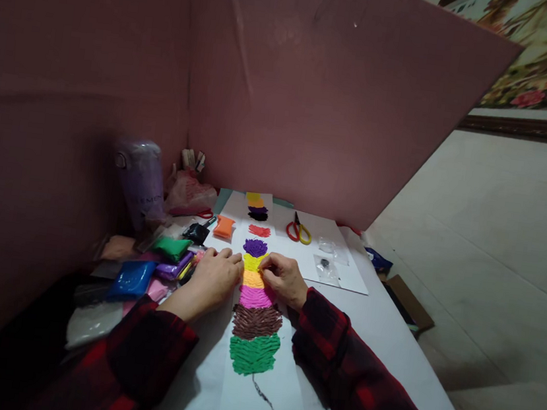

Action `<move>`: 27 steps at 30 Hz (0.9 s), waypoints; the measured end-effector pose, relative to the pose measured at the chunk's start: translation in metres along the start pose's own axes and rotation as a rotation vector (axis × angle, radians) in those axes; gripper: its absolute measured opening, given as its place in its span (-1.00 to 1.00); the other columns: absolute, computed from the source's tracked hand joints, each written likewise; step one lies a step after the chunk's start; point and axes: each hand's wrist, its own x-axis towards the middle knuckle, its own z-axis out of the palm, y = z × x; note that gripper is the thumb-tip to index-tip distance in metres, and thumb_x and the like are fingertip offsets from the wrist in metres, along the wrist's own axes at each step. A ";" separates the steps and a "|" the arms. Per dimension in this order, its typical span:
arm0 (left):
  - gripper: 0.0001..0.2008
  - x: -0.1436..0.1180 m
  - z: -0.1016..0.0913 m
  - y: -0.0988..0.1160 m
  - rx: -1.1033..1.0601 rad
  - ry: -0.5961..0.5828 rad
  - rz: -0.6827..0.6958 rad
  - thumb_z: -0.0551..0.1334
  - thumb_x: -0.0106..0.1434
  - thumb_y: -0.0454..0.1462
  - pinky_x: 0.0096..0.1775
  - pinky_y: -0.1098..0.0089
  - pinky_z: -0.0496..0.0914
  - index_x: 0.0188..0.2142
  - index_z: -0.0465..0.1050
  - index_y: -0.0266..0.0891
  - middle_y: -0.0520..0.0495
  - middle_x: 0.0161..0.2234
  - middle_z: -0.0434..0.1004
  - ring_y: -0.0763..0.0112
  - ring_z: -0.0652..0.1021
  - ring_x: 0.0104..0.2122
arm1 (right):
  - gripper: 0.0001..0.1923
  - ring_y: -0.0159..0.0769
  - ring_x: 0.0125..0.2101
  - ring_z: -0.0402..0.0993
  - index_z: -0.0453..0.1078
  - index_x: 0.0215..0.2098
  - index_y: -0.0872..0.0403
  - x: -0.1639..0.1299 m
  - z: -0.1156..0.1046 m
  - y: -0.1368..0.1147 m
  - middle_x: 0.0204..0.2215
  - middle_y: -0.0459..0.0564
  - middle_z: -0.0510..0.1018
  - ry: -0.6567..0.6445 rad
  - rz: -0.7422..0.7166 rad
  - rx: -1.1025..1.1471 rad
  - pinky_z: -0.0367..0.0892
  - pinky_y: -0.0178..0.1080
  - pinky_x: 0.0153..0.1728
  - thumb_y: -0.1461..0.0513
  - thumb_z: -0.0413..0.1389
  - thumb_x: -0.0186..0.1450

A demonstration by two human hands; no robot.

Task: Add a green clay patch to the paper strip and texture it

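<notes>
Right hand [284, 279] in close now, thumb and fingertips pinched together at the yellow band [251, 261] — whether they grip anything, I can't tell. Left hand [211, 280], fingers loosely extended, nothing visibly gripped, rests at the left edge of the paper strip [244, 404], which runs from the surface [365, 349]'s near edge toward its far one. A dragging right sleeve [323, 324] could smear the brown band [256, 323] (or the pink band [255, 296]); a sideways push could skew the strip.

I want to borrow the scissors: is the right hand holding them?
No, the scissors lie beyond the right hand, apart from it, while that hand is at the yellow band.
</notes>
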 end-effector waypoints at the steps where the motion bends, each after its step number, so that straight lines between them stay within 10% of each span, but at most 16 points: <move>1: -0.82 0.000 0.000 0.000 0.000 0.001 0.004 0.09 0.35 -0.33 -0.26 0.23 0.17 -0.17 0.47 -0.25 -0.17 -0.13 0.53 0.13 0.43 -0.12 | -0.83 -0.41 -0.55 0.33 0.38 -0.51 0.09 0.000 0.000 0.000 -0.56 -0.12 0.46 0.001 0.000 0.000 0.24 -0.36 -0.47 0.41 0.00 0.05; 27: -0.80 0.000 0.005 -0.002 -0.001 0.025 0.016 0.07 0.34 -0.33 -0.28 0.22 0.17 -0.16 0.47 -0.27 -0.19 -0.13 0.53 0.12 0.43 -0.11 | -0.84 -0.44 -0.56 0.30 0.39 -0.50 0.10 -0.011 -0.001 -0.009 -0.57 -0.14 0.45 -0.017 0.041 0.009 0.22 -0.37 -0.50 0.40 0.00 0.06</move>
